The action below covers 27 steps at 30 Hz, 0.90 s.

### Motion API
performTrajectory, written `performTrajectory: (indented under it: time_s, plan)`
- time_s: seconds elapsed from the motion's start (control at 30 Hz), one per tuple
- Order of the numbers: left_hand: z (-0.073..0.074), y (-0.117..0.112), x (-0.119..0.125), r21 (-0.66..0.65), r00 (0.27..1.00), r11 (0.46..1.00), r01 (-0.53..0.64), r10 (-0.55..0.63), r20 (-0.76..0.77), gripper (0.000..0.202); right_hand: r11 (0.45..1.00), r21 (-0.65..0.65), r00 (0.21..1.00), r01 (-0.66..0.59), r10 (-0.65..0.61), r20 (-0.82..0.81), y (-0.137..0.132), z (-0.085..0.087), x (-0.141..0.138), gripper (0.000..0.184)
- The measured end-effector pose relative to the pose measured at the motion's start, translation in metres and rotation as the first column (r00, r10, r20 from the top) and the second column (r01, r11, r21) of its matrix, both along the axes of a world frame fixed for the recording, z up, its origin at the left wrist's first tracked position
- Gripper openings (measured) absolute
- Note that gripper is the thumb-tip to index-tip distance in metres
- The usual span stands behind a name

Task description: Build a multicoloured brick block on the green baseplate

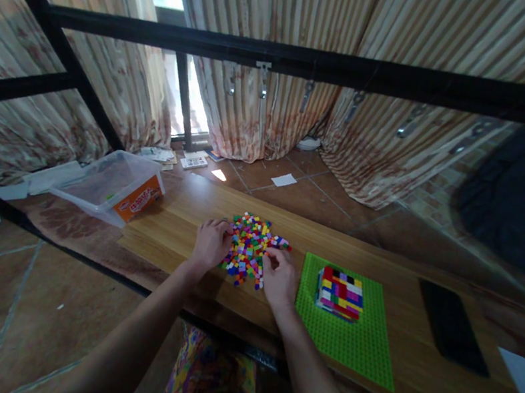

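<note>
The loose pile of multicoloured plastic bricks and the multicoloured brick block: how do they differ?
The loose multicoloured plastic brick pile spreads unevenly; the rectangular multicoloured brick block is compact, its pieces joined. The pile lies on the brown wooden table, the block on the green studded baseplate. Both mix many colours.

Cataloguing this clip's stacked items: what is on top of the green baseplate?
A block of multicoloured bricks sits on the green baseplate, with bare plate around it. The patch directly beneath the block is covered and cannot be seen.
</note>
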State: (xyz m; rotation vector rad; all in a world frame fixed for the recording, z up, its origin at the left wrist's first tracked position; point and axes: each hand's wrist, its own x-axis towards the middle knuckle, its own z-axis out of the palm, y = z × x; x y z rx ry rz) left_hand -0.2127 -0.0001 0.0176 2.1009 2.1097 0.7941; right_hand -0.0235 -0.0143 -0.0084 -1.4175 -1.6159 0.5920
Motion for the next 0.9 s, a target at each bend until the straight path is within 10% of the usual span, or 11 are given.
performTrajectory:
  time_s: [0.33,0.5,0.67,0.9]
  plan:
    - [0.003,-0.001,0.001,-0.025,0.992,0.995,0.101,-0.102,-0.074,0.022,1.0,-0.021,0.999,-0.004,0.003,-0.05,-0.001,-0.004,0.005,0.02]
    - [0.011,-0.003,0.004,0.066,0.963,0.988,0.138,-0.149,0.224,0.015,1.0,-0.006,1.0,-0.028,0.028,-0.006,-0.002,0.0,0.007,0.019]
    - [0.021,-0.025,0.03,0.01,0.591,0.983,0.182,-0.117,0.798,0.015,0.999,-0.009,0.981,-0.041,0.039,-0.189,-0.013,0.018,0.006,0.022]
    - [0.018,-0.053,0.076,-0.019,0.226,0.959,0.284,-0.048,0.973,0.021,0.971,-0.148,0.793,-0.189,0.061,-0.607,-0.036,0.036,0.01,0.026]
